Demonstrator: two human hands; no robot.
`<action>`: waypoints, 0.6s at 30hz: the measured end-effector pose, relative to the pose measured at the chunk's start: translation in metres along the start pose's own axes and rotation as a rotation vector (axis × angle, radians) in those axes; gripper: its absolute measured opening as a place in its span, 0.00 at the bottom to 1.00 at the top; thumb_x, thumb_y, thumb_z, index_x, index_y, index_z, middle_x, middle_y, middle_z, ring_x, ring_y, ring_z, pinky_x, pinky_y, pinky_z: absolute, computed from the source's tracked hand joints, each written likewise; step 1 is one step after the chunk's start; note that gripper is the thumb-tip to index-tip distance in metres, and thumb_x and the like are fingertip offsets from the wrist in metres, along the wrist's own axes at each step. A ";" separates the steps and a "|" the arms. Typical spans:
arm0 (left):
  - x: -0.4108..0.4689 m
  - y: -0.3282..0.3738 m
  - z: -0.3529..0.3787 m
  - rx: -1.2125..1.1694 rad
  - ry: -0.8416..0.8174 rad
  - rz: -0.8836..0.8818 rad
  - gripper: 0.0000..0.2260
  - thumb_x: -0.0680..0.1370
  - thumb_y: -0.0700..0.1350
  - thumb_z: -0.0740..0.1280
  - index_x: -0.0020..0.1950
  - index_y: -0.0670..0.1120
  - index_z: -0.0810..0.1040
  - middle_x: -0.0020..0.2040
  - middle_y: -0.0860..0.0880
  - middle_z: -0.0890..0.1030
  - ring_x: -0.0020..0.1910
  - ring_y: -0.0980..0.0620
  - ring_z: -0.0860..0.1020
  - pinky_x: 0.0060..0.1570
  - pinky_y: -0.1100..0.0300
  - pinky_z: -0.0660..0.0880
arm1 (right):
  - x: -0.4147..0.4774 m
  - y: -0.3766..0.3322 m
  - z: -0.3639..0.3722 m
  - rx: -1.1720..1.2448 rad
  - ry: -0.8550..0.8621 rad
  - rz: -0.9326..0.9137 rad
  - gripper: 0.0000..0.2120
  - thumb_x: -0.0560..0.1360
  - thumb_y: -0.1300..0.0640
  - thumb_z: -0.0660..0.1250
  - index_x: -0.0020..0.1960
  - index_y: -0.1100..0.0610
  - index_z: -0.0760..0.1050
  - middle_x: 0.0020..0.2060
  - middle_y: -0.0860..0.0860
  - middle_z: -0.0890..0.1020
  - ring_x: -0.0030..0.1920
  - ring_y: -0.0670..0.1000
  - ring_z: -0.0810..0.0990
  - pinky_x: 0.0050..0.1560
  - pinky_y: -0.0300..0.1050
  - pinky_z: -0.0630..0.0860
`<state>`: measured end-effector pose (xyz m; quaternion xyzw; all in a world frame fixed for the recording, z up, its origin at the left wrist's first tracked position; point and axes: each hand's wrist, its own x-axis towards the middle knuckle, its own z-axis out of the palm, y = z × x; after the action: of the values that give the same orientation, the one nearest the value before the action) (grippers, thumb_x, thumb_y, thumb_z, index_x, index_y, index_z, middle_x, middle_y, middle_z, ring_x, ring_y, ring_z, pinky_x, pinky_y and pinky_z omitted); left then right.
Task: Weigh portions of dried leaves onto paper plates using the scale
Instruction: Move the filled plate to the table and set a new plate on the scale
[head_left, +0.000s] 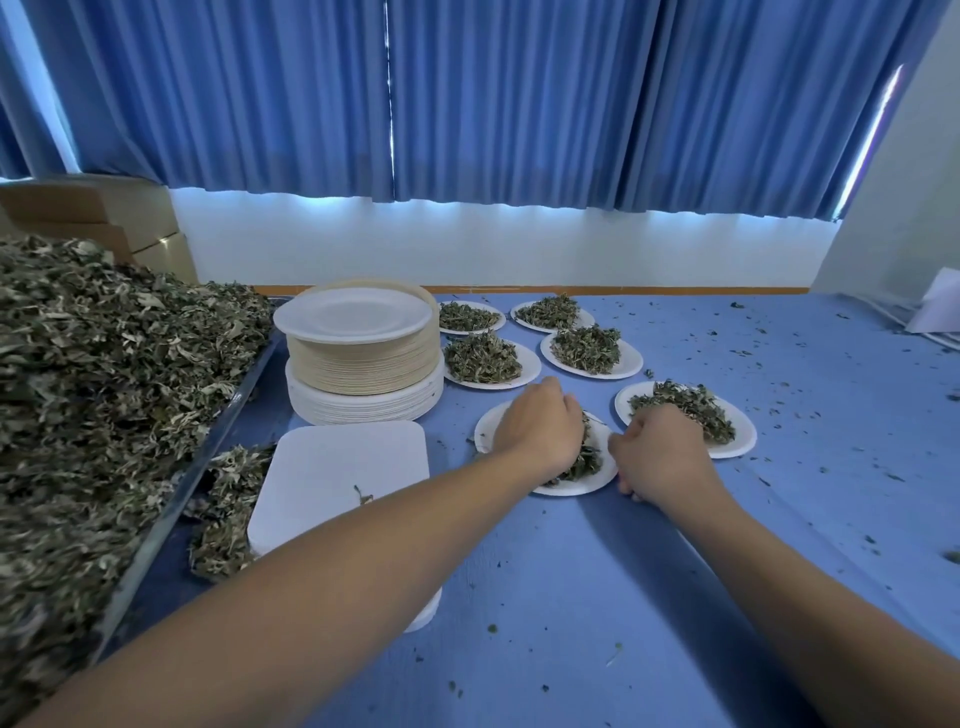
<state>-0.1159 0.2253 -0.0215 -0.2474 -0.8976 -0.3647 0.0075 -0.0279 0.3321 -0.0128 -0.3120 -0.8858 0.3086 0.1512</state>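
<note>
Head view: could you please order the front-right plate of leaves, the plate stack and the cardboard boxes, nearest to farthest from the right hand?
1. Front-right plate of leaves, beside the right hand.
2. Plate stack, left of centre.
3. Cardboard boxes, far back left.

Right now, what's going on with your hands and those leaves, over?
Left hand over nearest plate of leaves, right hand at its right rim; grip unclear. Five filled plates beyond. Scale bare but for a scrap. Nothing blocking.

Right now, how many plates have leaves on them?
6: back-left plate, back-right plate, middle-left plate, middle-right plate, front-left plate under the left hand, front-right plate by the right hand. The stack might hide more.
</note>
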 end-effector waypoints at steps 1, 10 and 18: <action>-0.001 0.001 -0.001 0.004 0.011 0.026 0.14 0.86 0.51 0.52 0.55 0.44 0.73 0.50 0.45 0.79 0.49 0.43 0.77 0.52 0.47 0.75 | 0.000 -0.001 0.000 -0.037 0.006 -0.023 0.09 0.78 0.62 0.64 0.41 0.66 0.74 0.27 0.60 0.82 0.24 0.55 0.78 0.31 0.49 0.80; 0.017 -0.031 -0.130 0.012 0.206 0.254 0.10 0.82 0.46 0.63 0.61 0.48 0.80 0.57 0.49 0.82 0.53 0.50 0.79 0.52 0.57 0.74 | -0.015 -0.071 0.000 -0.186 0.192 -0.655 0.07 0.82 0.55 0.63 0.49 0.53 0.78 0.45 0.53 0.78 0.39 0.54 0.77 0.41 0.51 0.76; -0.018 -0.075 -0.230 -0.007 0.490 0.457 0.08 0.76 0.40 0.66 0.48 0.47 0.85 0.40 0.56 0.83 0.40 0.62 0.78 0.42 0.72 0.69 | -0.013 -0.179 0.031 -0.020 0.196 -0.969 0.14 0.82 0.53 0.64 0.66 0.51 0.77 0.59 0.49 0.74 0.51 0.52 0.79 0.48 0.55 0.78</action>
<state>-0.1720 0.0199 0.0944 -0.3473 -0.7892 -0.4052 0.3039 -0.1143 0.2002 0.0772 0.1070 -0.9134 0.1634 0.3570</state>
